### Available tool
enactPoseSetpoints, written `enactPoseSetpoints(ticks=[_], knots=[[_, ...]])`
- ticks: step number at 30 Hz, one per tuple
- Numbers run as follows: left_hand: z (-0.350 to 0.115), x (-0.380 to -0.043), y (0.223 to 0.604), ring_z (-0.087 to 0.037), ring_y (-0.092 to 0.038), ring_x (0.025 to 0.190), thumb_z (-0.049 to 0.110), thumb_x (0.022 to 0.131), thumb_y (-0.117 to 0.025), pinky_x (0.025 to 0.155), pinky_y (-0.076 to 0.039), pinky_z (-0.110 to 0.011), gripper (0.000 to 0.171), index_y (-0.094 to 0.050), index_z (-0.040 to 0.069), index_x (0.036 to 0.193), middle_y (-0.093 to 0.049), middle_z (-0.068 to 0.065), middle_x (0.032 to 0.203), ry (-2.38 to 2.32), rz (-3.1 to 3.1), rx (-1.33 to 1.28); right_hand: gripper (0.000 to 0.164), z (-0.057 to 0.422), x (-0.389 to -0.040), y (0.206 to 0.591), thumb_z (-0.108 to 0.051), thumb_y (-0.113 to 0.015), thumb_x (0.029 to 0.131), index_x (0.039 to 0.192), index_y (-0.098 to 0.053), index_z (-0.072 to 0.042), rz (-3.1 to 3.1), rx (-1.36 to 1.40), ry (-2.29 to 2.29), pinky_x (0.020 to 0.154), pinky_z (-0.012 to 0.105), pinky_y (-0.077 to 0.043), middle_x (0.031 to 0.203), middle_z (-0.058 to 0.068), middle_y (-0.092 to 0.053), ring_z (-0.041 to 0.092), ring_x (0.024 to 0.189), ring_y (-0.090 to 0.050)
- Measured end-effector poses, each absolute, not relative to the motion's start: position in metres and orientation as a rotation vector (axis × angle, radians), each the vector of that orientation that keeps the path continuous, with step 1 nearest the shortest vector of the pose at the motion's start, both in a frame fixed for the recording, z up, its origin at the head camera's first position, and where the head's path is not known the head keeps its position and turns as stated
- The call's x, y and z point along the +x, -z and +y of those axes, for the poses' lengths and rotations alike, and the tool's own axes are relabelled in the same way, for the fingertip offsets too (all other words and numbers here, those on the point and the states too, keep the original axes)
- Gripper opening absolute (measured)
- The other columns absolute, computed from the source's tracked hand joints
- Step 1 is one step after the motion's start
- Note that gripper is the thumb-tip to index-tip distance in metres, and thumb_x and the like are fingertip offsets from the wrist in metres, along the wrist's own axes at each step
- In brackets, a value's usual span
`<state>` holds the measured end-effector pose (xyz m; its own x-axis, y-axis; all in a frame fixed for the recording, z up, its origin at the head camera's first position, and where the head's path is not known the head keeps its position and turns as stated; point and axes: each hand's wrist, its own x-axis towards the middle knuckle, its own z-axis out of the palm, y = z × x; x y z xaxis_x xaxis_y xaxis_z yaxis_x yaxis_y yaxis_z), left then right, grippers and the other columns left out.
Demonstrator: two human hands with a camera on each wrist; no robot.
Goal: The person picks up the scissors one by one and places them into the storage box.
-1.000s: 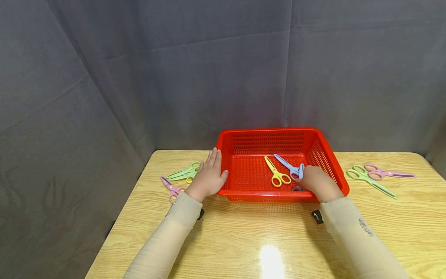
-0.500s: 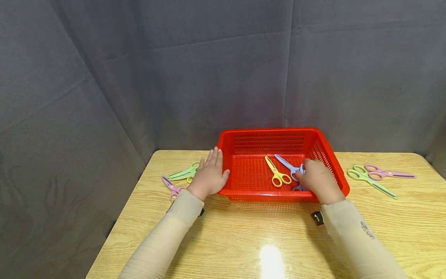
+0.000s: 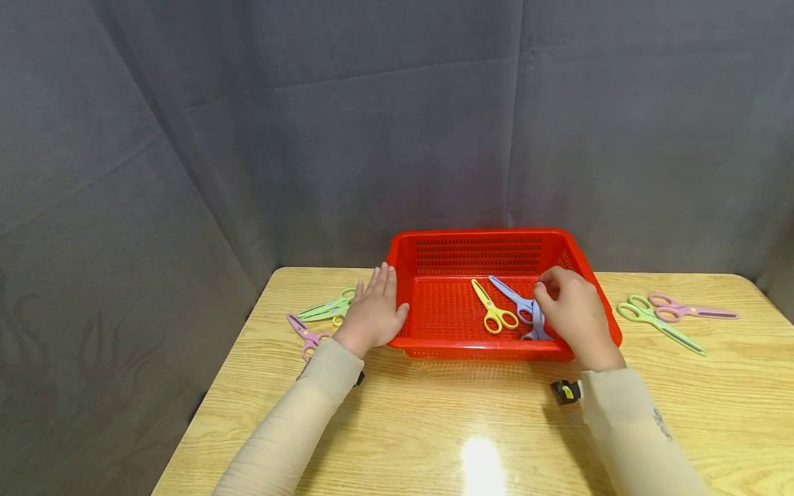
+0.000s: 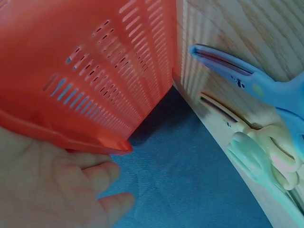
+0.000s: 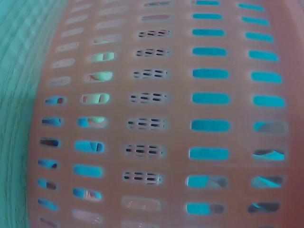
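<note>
A red plastic basket (image 3: 490,344) with slotted sides stands on the table. Inside lie yellow scissors (image 3: 493,314), blue scissors (image 3: 510,292) and purple scissors (image 3: 538,331), the last two overlapping. My left hand (image 3: 371,315) rests along the basket's left rim, fingers straight; the left wrist view shows its fingers (image 4: 102,175) by the rim. Over the basket's right side hovers my right hand (image 3: 577,313), fingers loosely bent, thumb near the index finger, nothing visible between them. The right wrist view is filled by the basket's slotted wall (image 5: 175,123), hiding that hand.
Left of the basket lie green scissors (image 3: 329,308) over a partly hidden yellow pair (image 3: 338,320), and pink-purple scissors (image 3: 304,334). On the right, green scissors (image 3: 664,325) overlap pink scissors (image 3: 695,310). A grey curtain (image 3: 397,138) hangs behind the table (image 3: 434,420).
My right hand has let go of the purple scissors, which now lie in the basket, and has lifted slightly away to the right. My left hand has stayed at the rim.
</note>
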<state>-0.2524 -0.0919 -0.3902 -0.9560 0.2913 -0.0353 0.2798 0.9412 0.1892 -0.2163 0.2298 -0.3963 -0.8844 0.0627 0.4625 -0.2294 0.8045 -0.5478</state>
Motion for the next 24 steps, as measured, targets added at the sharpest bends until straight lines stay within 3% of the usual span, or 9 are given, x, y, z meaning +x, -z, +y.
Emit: enactPoseSetpoints(ticks=[7, 24], knots=[[-0.092, -0.252, 0.390, -0.030, -0.003, 0.156, 0.037, 0.105, -0.046, 0.124, -0.006, -0.053, 0.075, -0.011, 0.001, 0.162, -0.004, -0.015, 0.169, -0.294, 3.033, 0.462, 0.012, 0.231, -0.213, 0.399, -0.004, -0.058, 0.091, 0.096, -0.067, 0.001, -2.287, 0.123, -0.874, 0.068, 0.042, -0.044, 0.084, 0.016, -0.064, 0.029, 0.075, -0.059], [-0.092, -0.252, 0.394, -0.030, -0.004, 0.156, 0.034, 0.105, -0.046, 0.123, -0.007, -0.053, 0.075, -0.010, 0.001, 0.162, -0.005, -0.015, 0.169, -0.313, 3.043, 0.463, 0.018, 0.277, -0.203, 0.405, -0.001, -0.057, 0.090, 0.104, -0.066, 0.008, -2.294, 0.058, -0.786, 0.074, 0.047, -0.040, 0.096, 0.025, -0.058, 0.039, 0.087, -0.056]])
